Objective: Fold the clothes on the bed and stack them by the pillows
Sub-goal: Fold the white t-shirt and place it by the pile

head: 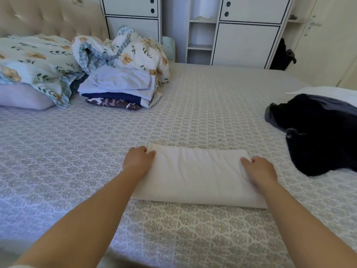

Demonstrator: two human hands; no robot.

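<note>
Nearest the camera, two bare forearms reach out over the patterned bedsheet (pixel 173 238) to a white garment (pixel 195 175) already folded into a flat oblong near the bed's middle. The left hand (pixel 138 159) pinches its far left corner, fingers curled over the edge; the right hand (pixel 260 171) lies on the right end with fingers curled into the cloth, apparently gripping it. To do this step well, the person should probably keep both ends level and lift or fold evenly so the layers do not slide apart. Further right lies a crumpled dark garment (pixel 316 134), seemingly unfolded. At the far left, a stack of folded clothes (pixel 119 88) sits just beside the floral pillows (pixel 36 60), where this piece likely belongs
</note>
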